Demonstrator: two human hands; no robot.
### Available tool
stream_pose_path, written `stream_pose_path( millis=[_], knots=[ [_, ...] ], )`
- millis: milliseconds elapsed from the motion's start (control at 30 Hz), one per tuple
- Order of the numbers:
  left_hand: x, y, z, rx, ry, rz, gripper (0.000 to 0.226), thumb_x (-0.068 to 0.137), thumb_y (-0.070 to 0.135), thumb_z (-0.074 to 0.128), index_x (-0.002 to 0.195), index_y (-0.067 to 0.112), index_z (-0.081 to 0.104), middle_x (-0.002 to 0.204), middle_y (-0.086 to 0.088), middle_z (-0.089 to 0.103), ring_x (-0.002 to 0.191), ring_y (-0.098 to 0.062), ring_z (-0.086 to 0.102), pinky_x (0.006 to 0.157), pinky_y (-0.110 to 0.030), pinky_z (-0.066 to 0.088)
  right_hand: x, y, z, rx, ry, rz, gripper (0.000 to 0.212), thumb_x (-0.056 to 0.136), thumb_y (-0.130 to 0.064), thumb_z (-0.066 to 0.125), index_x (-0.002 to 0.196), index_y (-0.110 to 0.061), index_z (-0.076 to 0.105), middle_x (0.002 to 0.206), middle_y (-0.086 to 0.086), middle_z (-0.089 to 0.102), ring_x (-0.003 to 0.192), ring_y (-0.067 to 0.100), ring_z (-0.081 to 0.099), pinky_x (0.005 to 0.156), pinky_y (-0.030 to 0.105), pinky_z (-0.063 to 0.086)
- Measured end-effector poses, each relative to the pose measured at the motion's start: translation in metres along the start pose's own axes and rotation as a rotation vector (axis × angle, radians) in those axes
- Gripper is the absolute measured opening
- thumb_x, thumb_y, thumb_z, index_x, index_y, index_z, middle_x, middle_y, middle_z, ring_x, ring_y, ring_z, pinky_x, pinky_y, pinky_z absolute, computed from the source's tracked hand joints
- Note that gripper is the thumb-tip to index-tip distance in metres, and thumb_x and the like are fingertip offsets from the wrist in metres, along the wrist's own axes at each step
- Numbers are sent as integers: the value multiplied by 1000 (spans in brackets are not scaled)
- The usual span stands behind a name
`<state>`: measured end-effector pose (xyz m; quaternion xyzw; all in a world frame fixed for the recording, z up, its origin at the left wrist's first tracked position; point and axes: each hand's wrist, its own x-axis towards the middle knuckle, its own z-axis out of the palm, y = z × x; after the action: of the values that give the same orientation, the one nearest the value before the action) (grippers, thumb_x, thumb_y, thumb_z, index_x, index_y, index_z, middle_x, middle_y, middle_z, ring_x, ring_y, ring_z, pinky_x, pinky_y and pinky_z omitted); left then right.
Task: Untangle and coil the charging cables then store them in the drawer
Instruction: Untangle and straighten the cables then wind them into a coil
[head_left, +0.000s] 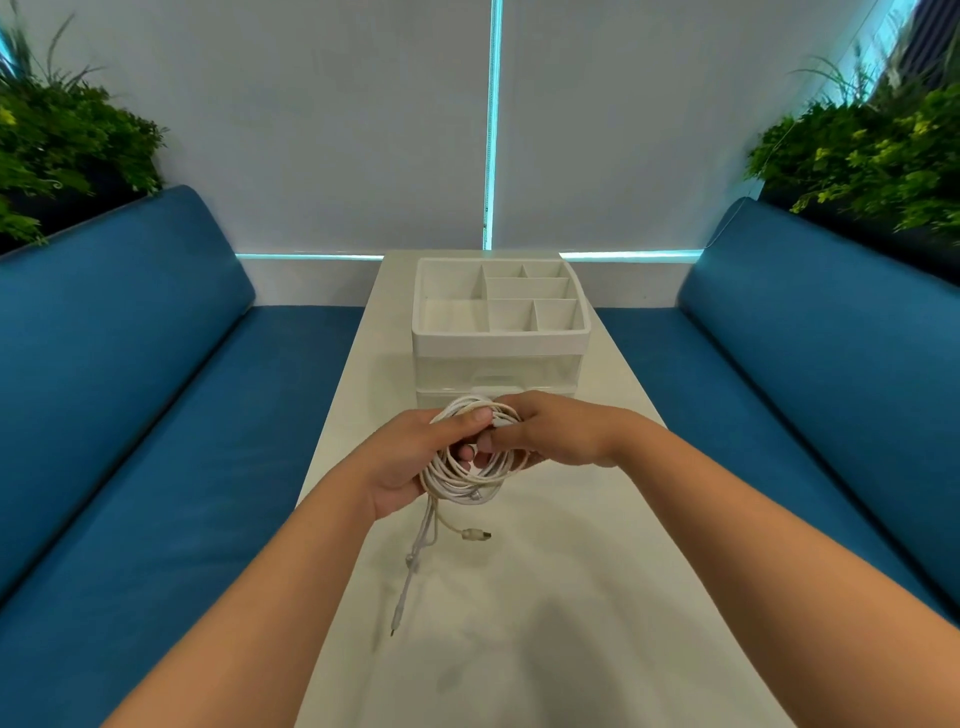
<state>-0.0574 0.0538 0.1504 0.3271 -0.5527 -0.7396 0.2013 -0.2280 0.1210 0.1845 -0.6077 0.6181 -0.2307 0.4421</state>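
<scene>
White cable coil (470, 467), both hands gripping, two ends dangling

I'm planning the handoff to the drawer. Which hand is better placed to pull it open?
Probably the right hand: it only pinches the cable bundle at the top and sits nearest the drawer, while the left hand cradles the coil.

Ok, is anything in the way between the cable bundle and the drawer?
Nothing lies between them on the table; the cable bundle, gripped by the left hand and right hand, sits right in front of the organizer. But its drawer looks closed, so it must be pulled open first.
</scene>
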Motion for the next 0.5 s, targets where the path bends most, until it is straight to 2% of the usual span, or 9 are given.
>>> stream_pose_path(
  millis=[67,167,233,400,500],
  knots=[
    [0,3,-4,-6,-24,14,46,76,28,75,109,-4,69,79,-6,62,60,-8,56,62,-19,51,-2,4,-3,108,-18,7,26,98,-26,54,118,-12,63,116,10,69,103,20,67,89,28,55],
    [0,9,-5,-16,-40,64,20,78,22,72,92,8,70,74,-2,65,58,-7,58,58,-17,52,-2,10,-5,234,6,14,35,100,-30,48,121,-7,63,116,14,69,105,27,67,94,37,55],
    [1,10,-6,-28,-44,102,17,80,24,69,87,9,67,74,-4,64,61,-10,60,61,-19,54,-2,12,-4,285,31,-15,31,102,-29,45,118,-10,64,116,13,69,104,25,68,93,36,55],
    [2,4,-2,-180,-41,192,29,89,37,58,78,11,60,66,-4,54,63,-16,56,68,-27,51,-2,15,-3,513,40,-59,26,102,-25,44,120,-16,60,117,13,68,103,21,66,95,36,53],
    [1,4,7,-77,62,191,49,91,57,47,68,14,57,57,-2,44,58,-16,50,66,-29,46,-1,20,-6,549,0,-37,29,100,-19,49,128,-15,53,117,15,64,104,24,63,97,37,52]
  ],
)
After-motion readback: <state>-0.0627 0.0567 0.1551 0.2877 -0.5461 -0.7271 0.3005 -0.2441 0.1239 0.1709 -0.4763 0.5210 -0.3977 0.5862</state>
